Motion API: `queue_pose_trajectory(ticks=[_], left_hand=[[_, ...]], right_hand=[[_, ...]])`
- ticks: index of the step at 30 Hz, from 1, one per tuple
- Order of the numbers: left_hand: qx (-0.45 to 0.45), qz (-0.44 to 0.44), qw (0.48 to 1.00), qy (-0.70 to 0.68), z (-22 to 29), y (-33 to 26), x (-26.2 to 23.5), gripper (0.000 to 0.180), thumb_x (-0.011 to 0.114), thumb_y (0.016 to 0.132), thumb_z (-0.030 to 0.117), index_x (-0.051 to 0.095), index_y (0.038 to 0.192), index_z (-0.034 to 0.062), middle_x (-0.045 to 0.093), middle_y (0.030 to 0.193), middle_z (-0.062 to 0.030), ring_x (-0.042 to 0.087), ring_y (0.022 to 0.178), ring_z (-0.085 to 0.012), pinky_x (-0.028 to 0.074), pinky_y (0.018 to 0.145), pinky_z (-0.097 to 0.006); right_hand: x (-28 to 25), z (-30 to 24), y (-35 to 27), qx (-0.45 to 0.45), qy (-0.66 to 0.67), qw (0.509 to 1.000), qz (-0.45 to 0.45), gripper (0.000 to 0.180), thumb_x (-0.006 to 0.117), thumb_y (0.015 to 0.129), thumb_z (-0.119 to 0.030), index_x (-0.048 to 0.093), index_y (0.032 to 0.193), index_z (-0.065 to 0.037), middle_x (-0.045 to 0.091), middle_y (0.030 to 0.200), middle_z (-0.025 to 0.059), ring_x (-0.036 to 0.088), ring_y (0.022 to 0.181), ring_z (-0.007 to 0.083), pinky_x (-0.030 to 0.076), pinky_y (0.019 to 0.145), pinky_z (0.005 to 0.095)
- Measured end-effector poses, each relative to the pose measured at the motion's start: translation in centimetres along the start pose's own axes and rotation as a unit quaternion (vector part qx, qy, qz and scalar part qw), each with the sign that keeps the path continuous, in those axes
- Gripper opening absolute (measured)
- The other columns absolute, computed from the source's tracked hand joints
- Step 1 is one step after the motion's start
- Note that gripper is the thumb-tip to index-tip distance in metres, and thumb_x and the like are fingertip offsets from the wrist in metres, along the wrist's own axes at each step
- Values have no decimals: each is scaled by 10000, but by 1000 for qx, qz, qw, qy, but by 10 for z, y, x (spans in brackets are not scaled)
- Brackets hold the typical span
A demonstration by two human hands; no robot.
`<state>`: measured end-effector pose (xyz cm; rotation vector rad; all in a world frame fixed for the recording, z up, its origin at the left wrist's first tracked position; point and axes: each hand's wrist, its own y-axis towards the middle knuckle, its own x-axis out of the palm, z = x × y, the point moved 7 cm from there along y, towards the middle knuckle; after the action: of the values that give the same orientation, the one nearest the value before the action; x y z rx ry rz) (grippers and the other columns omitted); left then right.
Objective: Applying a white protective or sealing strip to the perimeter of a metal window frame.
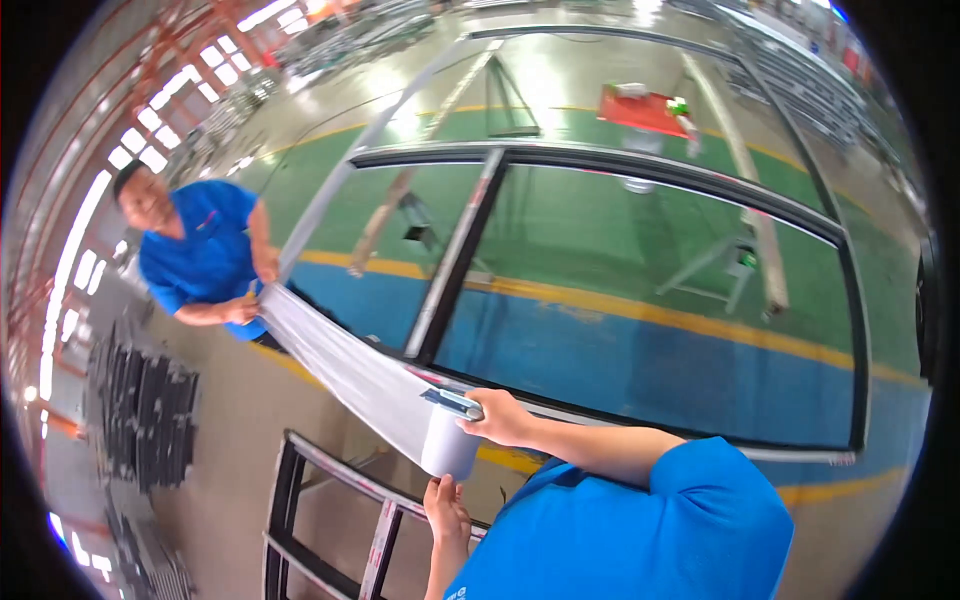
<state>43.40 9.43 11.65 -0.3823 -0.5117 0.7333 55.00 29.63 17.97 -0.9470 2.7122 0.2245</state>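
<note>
Film (345, 362) stretches from roll (450, 445) to 1 co-worker (208, 245); right hand (503, 417) grips utility knife (450, 403) atop it, left hand (448, 510) grasps its lower end.

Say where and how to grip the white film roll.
Probably by both ends of the roll, coming from the near right: it's a cylinder, and its film stretches off leftward to the co-worker. The left hand touches the lower end; the right hand, holding a cutter, is at the upper one.
</note>
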Motion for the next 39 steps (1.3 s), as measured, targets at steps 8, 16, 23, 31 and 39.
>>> queue_pose_trajectory(ticks=[8, 16, 23, 31, 39], left_hand=[[-28, -136, 990, -30, -83, -88, 74, 435, 579, 919, 36, 472, 1330, -57, 577, 1259, -130, 531, 1158, -196, 385, 1019, -321], [-17, -133, 991, -9, -153, -178, 146, 500, 605, 885, 62, 451, 1345, -61, 549, 1303, -138, 480, 1241, -202, 341, 1070, -325], [-22, -103, 994, -9, -222, -278, 254, 469, 617, 914, 97, 460, 1326, -62, 570, 1253, -127, 523, 1147, -196, 387, 1027, -325], [-15, -223, 969, 106, -282, -364, 317, 678, 651, 902, 286, 371, 1427, -39, 453, 1446, -145, 380, 1376, -246, 267, 1133, -413], [-95, -360, 926, 53, -375, -469, 397, 795, 690, 889, 327, 292, 1480, -27, 364, 1508, -161, 306, 1427, -268, 194, 1179, -411]], right_hand=[[-95, 21, -112, 33, 15, 997, 75, 290, 713, 838, -292, 606, 893, -28, 607, 699, 143, 574, 626, 209, 478, 610, 360], [-181, 34, -198, 46, 95, 994, 14, 245, 714, 860, -257, 591, 857, -44, 579, 682, 80, 532, 637, 147, 453, 609, 325], [-282, 66, -279, 66, 105, 992, 6, 235, 725, 839, -211, 571, 800, -39, 558, 669, 51, 506, 634, 103, 440, 588, 315], [-378, 83, -389, 47, 150, 987, 22, 239, 738, 868, -244, 583, 896, -64, 500, 718, -60, 451, 654, 44, 375, 570, 235], [-482, 110, -524, 108, 107, 980, 127, 310, 764, 834, -334, 613, 825, -63, 527, 691, -50, 477, 608, 46, 381, 535, 233]])
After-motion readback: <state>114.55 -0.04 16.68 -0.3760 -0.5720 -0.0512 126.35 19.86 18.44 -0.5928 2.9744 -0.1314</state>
